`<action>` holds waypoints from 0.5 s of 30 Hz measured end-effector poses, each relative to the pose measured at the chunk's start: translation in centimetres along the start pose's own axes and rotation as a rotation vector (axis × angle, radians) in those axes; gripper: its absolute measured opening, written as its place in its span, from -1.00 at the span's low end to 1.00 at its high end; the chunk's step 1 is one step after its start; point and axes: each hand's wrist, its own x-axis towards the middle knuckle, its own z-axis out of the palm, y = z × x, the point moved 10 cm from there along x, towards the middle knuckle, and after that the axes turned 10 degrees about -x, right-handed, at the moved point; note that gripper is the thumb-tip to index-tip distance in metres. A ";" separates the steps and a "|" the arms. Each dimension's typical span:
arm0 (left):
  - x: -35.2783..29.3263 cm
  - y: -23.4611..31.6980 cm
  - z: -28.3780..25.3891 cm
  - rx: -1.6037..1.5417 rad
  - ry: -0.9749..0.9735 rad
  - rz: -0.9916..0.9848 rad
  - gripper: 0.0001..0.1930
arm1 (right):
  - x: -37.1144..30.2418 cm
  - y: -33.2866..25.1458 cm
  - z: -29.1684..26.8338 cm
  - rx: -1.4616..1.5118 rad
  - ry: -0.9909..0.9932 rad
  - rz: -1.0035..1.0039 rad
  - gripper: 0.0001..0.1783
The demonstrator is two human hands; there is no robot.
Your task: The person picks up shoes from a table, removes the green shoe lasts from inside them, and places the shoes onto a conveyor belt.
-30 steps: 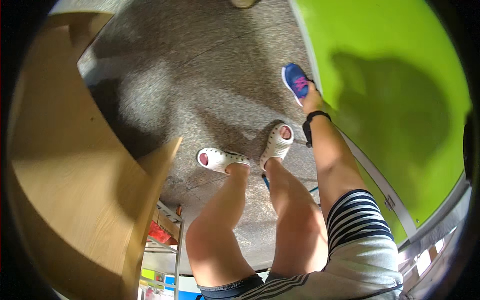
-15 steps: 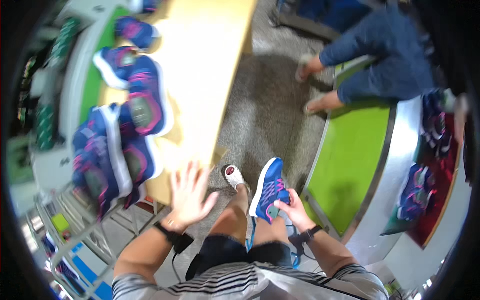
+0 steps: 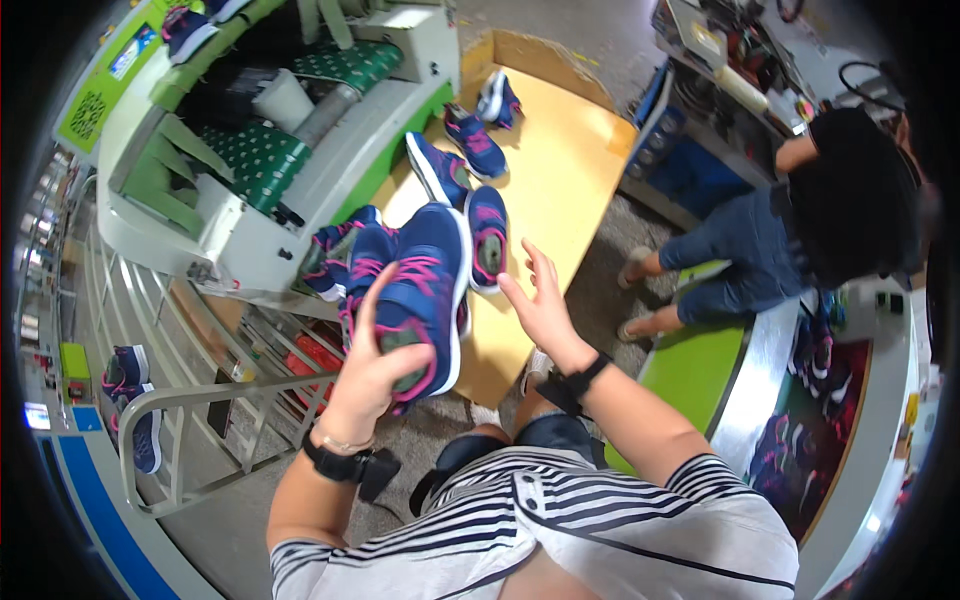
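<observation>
My left hand (image 3: 372, 365) is closed round the heel end of a navy sneaker (image 3: 428, 285) with pink laces and a white sole. Its thumb lies over the collar, and the toe points away from me. Right behind it shows another navy sneaker (image 3: 365, 262), partly hidden. To the right, my right hand (image 3: 545, 312) is empty, with thumb and fingers apart. Close to its fingertips a blue sneaker (image 3: 487, 238) stands on the tan tabletop (image 3: 560, 170). Farther back on that table are several more sneakers, among them a navy one (image 3: 475, 143).
A machine with a green dotted roller (image 3: 262, 160) borders the table's left side. Metal rack rails (image 3: 205, 390) run at lower left. Another person (image 3: 760, 230) in jeans stands at right beside a green-topped bench (image 3: 690, 385). Shoes lie on a red surface (image 3: 835, 430) at far right.
My right hand has let go of the sneaker it held and moved over to the table. My left hand, earlier spread and empty, has taken hold of a sneaker. The view has swung left.
</observation>
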 end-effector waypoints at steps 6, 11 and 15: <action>2.7 10.3 -4.8 -0.212 0.264 0.185 -0.35 | 7.2 7.2 5.9 0.137 0.025 0.099 -0.05; 10.4 16.4 -9.7 -0.278 0.378 0.310 -0.56 | 12.1 4.8 -2.4 0.457 -0.195 0.268 -0.22; 16.8 21.0 -15.5 -0.148 0.571 0.591 -0.62 | 25.9 -9.4 -0.6 0.262 -0.298 -0.318 -0.22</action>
